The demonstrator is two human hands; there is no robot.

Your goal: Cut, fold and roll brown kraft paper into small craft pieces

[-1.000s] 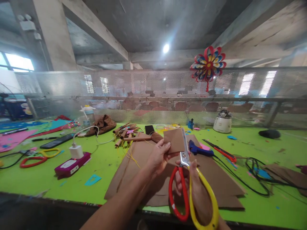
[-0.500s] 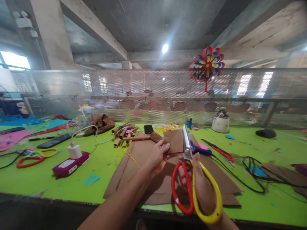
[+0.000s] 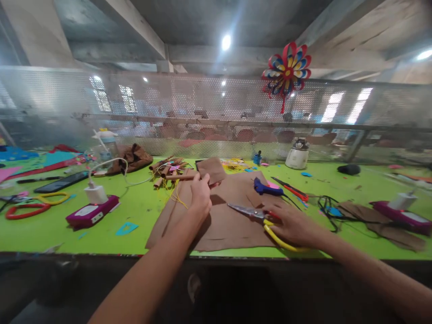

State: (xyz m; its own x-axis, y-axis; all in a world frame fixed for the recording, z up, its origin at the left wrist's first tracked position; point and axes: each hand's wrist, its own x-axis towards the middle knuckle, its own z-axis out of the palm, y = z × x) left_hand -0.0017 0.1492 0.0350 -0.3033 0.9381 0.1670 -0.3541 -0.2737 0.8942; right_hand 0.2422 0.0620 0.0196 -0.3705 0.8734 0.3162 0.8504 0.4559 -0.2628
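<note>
Left hand pinches a brown paper square; at its four o'clock, the right hand holds red-and-yellow-handled scissors pointing toward ten

Readable text — none

Green tabletop before you: brown paper sheets near your edge; purple power block, phone, blue scrap to your left; white jar farther back.
</note>
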